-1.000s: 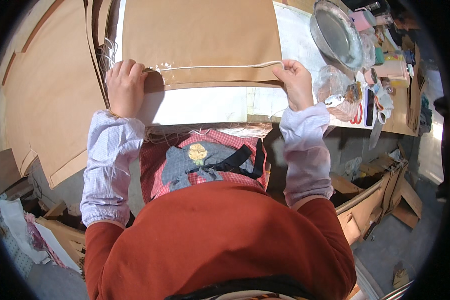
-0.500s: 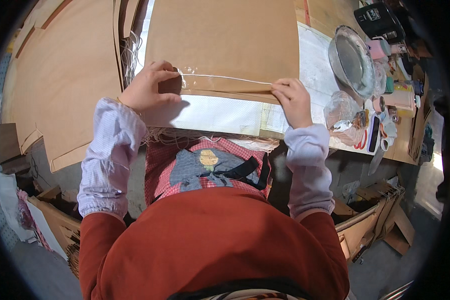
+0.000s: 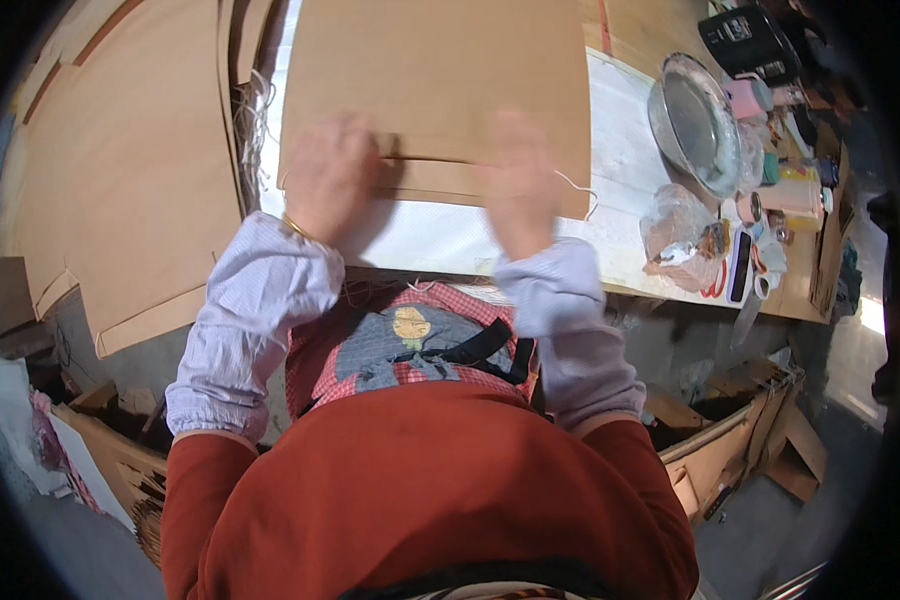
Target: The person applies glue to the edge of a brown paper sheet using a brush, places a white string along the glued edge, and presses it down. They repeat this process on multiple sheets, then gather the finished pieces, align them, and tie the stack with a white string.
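Observation:
A large brown kraft paper sheet (image 3: 435, 80) lies on the table with its near edge folded over into a narrow strip (image 3: 430, 180). My left hand (image 3: 332, 180) presses flat on the left part of this fold, its fingers pointing away from me and somewhat blurred. On the right part of the fold rests my right hand (image 3: 523, 185), more smeared by motion, its fingers stretched out. Out of the fold's right end comes a loose white cord (image 3: 580, 187); its middle is hidden under the paper.
White covering (image 3: 620, 150) lies under the sheet. To the right stand a metal basin (image 3: 695, 125), a plastic bag (image 3: 670, 225), a phone (image 3: 739, 267), red-handled scissors (image 3: 713, 280) and bottles. More brown sheets (image 3: 130, 180) are stacked at left, beside bundled white cords (image 3: 258, 120).
The paper's near edge has been folded over the white cord, which both hands have let go. My hands have moved closer together and now lie on the fold.

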{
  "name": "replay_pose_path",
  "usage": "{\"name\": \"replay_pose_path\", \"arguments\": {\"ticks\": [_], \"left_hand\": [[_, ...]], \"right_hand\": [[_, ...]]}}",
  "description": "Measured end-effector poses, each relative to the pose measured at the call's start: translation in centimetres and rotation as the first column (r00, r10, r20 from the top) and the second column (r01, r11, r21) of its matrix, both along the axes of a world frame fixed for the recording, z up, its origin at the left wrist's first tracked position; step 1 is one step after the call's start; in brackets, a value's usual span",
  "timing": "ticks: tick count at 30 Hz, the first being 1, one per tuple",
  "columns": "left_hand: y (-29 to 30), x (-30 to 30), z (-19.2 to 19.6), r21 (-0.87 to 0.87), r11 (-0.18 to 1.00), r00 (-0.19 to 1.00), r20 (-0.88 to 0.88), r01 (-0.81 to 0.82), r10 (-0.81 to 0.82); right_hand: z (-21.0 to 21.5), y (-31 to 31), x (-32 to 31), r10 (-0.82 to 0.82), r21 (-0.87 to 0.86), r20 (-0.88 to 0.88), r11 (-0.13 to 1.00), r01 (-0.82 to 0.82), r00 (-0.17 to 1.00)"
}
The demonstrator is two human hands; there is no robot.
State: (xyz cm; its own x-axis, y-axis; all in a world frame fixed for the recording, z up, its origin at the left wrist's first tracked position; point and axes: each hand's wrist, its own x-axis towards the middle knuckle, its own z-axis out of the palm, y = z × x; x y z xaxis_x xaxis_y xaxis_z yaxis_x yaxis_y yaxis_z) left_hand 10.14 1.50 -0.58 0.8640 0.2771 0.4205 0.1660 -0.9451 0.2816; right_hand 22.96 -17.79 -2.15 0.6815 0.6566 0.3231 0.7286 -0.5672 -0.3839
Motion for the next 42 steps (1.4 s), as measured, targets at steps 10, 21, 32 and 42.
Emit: {"name": "replay_pose_path", "arguments": {"ticks": [10, 21, 32, 42], "left_hand": [[2.5, -2.2, -3.2, 0.033, 0.981, 0.926, -0.326, -0.190, 0.190], [4.2, -3.0, -0.6, -0.349, 0.896, 0.958, -0.020, -0.276, 0.287], [1.6, -10.3, 4.8, -0.073, 0.995, 0.947, 0.310, -0.062, 0.081], [14.0, -32.5, 3.8, -0.559, 0.495, 0.348, 0.355, -0.665, 0.868]], "right_hand": [[-1.7, -7.1, 3.1, -0.352, -0.142, 0.010, 0.926, 0.350, 0.936], [3.4, -8.9, 4.1, 0.292, 0.558, -0.826, 0.549, 0.622, 0.482], [1.5, -7.9, -0.7, -0.123, 0.406, -0.402, 0.864, 0.297, 0.907], [2.5, 10.7, -11.3, 0.597, 0.586, -0.491, 0.765, -0.267, 0.634]]}}
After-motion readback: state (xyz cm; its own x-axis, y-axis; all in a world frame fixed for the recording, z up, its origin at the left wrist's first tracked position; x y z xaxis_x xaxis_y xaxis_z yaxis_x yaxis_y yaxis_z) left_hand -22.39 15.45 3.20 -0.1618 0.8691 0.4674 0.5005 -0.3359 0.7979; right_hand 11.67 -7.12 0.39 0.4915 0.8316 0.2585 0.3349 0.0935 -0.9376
